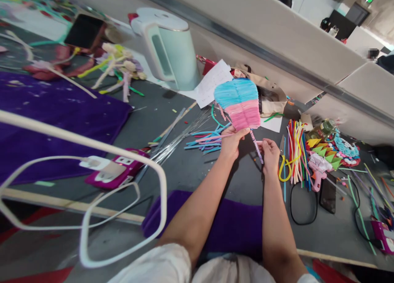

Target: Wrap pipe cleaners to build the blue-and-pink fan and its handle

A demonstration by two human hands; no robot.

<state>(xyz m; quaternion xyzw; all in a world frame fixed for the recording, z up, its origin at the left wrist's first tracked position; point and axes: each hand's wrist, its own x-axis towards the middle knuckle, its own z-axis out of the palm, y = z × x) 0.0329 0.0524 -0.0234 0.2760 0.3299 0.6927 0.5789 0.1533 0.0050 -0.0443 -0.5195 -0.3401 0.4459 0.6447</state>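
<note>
Nearest, a purple cloth [237, 225] is lying under the forearms at the desk's near edge. Above it, the R hand [271, 154] is closing thumb & fingertips in a small pinch on a pink strand [261, 143] beside the stalk [256, 147]; how firmly, can't tell. The L hand [230, 145] is gripping w/ thumb & fingers where the stalk is meeting the head, no real gap showing.

The 2-colour paddle-shaped pc [241, 106], blue over pink, is standing out beyond both hands, above the desk. It's prob. weighing v. little; the fuzzy rows are looking soft & easily crushed, not slippery, w/ the stalk prob. being stiffer but bendable. Best hold: stalk or neck, keeping pressure off the flat face.

L of it, loose blue & pink stems [206, 141] are lying in a spread; R, scissors [282, 144] are resting beside a multicolour stem bundle [297, 147]. Farther, printed paper [212, 84] is lying near a pale kettle [184, 57], w/ the partition [246, 24] running behind.
</note>
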